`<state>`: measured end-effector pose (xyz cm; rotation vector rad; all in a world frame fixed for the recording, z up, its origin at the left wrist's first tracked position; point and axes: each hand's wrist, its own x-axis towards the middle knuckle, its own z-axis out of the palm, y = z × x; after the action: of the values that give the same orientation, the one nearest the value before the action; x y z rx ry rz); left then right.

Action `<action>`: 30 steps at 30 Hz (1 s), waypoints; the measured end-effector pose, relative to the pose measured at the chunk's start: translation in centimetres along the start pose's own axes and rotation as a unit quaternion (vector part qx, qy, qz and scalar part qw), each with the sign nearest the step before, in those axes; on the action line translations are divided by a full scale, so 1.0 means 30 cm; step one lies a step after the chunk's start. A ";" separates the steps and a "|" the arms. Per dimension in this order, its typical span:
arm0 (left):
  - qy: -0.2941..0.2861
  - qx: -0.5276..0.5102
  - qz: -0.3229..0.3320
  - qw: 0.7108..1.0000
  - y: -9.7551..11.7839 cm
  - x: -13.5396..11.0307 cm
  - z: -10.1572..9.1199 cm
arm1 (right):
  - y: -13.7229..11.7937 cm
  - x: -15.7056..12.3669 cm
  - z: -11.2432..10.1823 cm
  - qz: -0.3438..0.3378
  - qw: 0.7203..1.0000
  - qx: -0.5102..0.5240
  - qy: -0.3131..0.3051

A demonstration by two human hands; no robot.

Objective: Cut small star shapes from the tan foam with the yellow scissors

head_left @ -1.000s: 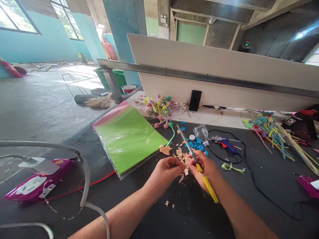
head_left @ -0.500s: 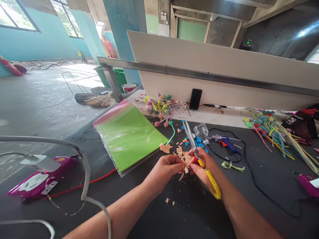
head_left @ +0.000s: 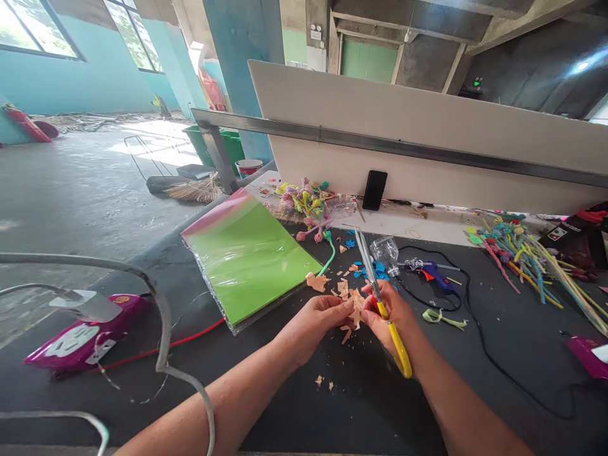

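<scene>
My left hand (head_left: 323, 322) is closed in a pinch at a small peach-coloured paper piece (head_left: 357, 309). Right beside it, my right hand (head_left: 392, 315) has yellow-handled scissors (head_left: 400, 352) tucked in its grip, blades pointing up and away. Its thumb and fingertips also meet at the peach piece. Scattered peach scraps (head_left: 342, 289) lie under and beyond the fingers, with two tiny ones nearer me. Blue paper bits (head_left: 379, 268) sit just past the blades. Exactly how the fingertips grip the small piece is partly hidden.
Left of my hands lies a plastic sleeve of green sheets (head_left: 256, 259). A glue gun (head_left: 439, 278) with a black cord and a clear plastic bottle piece (head_left: 384, 251) are beyond my right hand. Bundled coloured stems (head_left: 527, 253), a phone (head_left: 374, 190) and purple power strips (head_left: 88, 339) surround the workspace.
The view has shifted slightly. The scissors have tilted a little in my right hand, and more of the peach piece shows between my fingertips. Both hands stay close together.
</scene>
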<state>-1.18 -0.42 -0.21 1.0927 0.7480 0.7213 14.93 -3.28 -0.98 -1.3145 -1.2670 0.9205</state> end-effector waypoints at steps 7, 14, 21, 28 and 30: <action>0.029 0.065 0.015 0.997 -0.007 0.001 0.004 | 0.001 0.002 -0.003 0.000 1.000 0.029 -0.005; 0.048 0.130 0.019 0.990 -0.020 0.011 0.002 | 0.016 0.009 0.002 -0.013 0.999 0.047 0.018; 0.090 0.173 0.067 0.979 0.022 0.013 -0.042 | -0.030 0.041 -0.068 -0.019 0.984 0.115 0.136; 0.122 0.283 0.046 0.950 0.181 0.049 -0.103 | 0.001 0.045 -0.068 -0.016 0.969 0.187 0.161; 0.125 0.390 0.072 0.909 0.246 0.141 -0.136 | 0.014 0.046 -0.055 0.000 0.966 0.214 0.146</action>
<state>-3.22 7.24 4.90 1.8158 1.2420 0.7065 16.82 -2.14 -0.94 -1.0569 -0.7852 0.8998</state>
